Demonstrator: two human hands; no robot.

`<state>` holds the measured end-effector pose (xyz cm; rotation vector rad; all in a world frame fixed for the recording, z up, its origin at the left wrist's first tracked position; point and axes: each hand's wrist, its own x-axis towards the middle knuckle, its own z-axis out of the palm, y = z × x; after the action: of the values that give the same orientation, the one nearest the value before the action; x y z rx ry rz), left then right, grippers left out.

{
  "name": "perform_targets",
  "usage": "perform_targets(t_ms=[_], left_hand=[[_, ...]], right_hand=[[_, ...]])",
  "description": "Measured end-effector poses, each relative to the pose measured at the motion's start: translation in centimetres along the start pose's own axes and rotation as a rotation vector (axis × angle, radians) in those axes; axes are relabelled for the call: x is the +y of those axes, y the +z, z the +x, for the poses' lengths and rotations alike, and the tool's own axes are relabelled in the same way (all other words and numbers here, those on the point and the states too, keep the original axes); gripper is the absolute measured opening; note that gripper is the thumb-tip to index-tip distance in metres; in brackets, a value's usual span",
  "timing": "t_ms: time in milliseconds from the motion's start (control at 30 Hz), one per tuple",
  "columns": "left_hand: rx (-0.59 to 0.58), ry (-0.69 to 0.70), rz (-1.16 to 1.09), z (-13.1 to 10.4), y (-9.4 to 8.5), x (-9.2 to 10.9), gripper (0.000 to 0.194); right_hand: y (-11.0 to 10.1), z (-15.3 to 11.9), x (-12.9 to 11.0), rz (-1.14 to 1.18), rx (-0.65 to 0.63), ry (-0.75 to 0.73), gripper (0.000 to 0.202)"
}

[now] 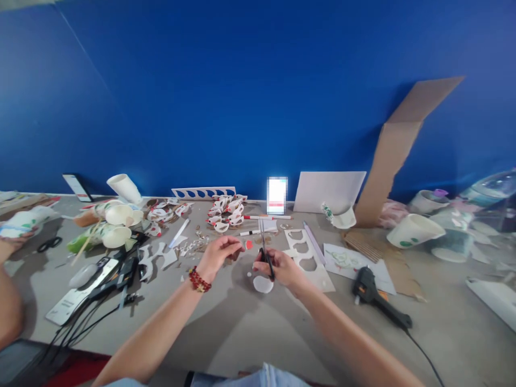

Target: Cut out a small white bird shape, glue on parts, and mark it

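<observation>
My right hand (282, 267) grips black-handled scissors (264, 252), whose blades point up and away from me. My left hand (221, 255), with a red beaded bracelet on the wrist, is closed in a pinch. At its fingertips shows a small red-and-white piece (249, 244), just left of the scissors. Below the right hand a round white piece (263, 284) lies on the table. White sheet with cut-out holes (316, 274) lies right of that hand. Tiny scraps (193, 248) are scattered left of my left hand.
Red-and-white cut-outs (226, 212) are heaped at the back. A glue gun (373, 295) with a cord lies at the right, near a paper cup (415, 231). Bent cardboard (393, 161) leans on the blue wall. Another person's arm (8, 301) reaches in at far left.
</observation>
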<state>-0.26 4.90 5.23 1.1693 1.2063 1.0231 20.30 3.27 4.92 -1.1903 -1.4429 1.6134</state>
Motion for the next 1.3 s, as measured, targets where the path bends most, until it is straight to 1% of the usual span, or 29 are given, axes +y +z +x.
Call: perform_targets(t_ms=[67, 133, 267, 400, 533, 600, 667, 800, 933, 1033, 1300], left_hand=[[-0.030, -0.010, -0.039, 0.4, 1.8, -0.2, 0.032], [-0.041, -0.005, -0.059, 0.8, 3.1, -0.2, 0.031], [-0.083, 0.018, -0.068, 1.1, 4.7, -0.2, 0.029], [-0.112, 0.013, -0.089, 0.7, 5.4, -0.6, 0.031], [-0.145, 0.043, -0.008, 0.5, 5.1, -1.3, 0.022], [-0.118, 0.066, -0.004, 0.6, 4.9, -1.5, 0.020], [-0.070, 0.073, -0.065, 0.8, 4.6, -1.6, 0.017], [0.009, 0.113, -0.166, 1.1, 4.1, -1.3, 0.015], [0.045, 0.127, -0.220, 1.3, 4.0, -1.0, 0.014], [0.046, 0.115, -0.217, 1.2, 4.3, -1.1, 0.012], [0.016, 0.086, -0.242, 1.0, 4.9, -1.3, 0.013]], right_hand=[[-0.1, 0.4, 0.4, 0.022, 0.094, -0.023, 0.036], [-0.4, 0.7, 0.7, 0.036, 0.162, -0.033, 0.035], [-1.0, 1.0, 1.0, 0.049, 0.224, -0.049, 0.032], [-1.3, 1.4, 1.5, 0.057, 0.262, -0.044, 0.032], [-1.5, 1.7, 1.8, 0.067, 0.270, -0.038, 0.035], [-1.6, 1.5, 1.9, 0.063, 0.268, -0.040, 0.035], [-1.9, 1.0, 2.0, 0.020, 0.230, -0.026, 0.037], [-2.3, -0.1, 2.1, -0.150, 0.030, 0.075, 0.045], [-2.1, -0.4, 2.0, -0.169, -0.109, 0.099, 0.045], [-1.7, -0.3, 2.0, -0.128, -0.148, 0.113, 0.046], [-1.8, -0.1, 2.7, -0.064, -0.158, 0.140, 0.044]])
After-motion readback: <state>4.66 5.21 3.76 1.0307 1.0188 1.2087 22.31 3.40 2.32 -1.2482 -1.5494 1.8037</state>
